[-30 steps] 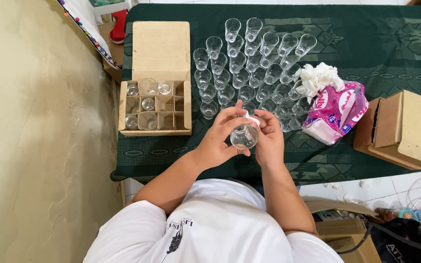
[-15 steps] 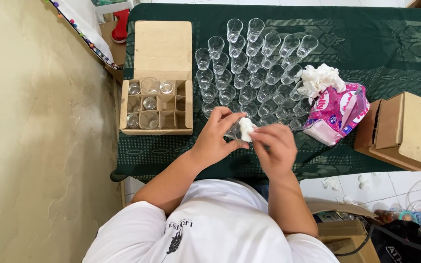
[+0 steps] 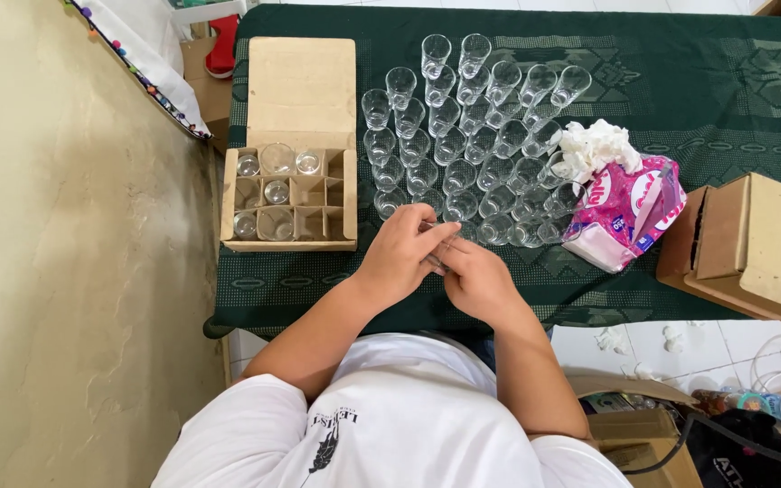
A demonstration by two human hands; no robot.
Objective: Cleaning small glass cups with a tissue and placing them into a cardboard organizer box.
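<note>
Hands met low over the worktop (image 3: 698, 54), just below the front row of the glass cluster (image 3: 472, 136). Left hand (image 3: 401, 253) was curled around a clear drinking glass (image 3: 436, 246), only partly visible between the fingers; right hand (image 3: 476, 282) was pressed against it from the other side, fingers narrowed on the glass.

Change noted: half a second earlier a white tissue wad showed between the hands at the glass mouth; it was no longer visible, either tucked inside the grip or pushed into the glass, cannot tell which. A second earlier the glass was held open-end up toward the camera. Judged: wiping of this glass was at or near its end.

Orientation: glass appeared laid over, long axis running roughly left-right, from the left hand toward the right; which end was the mouth could not be told.

Left of the cluster sat a divided cardboard box (image 3: 289, 194) with several glasses; right of the cluster, a pink tissue pack (image 3: 625, 212).
</note>
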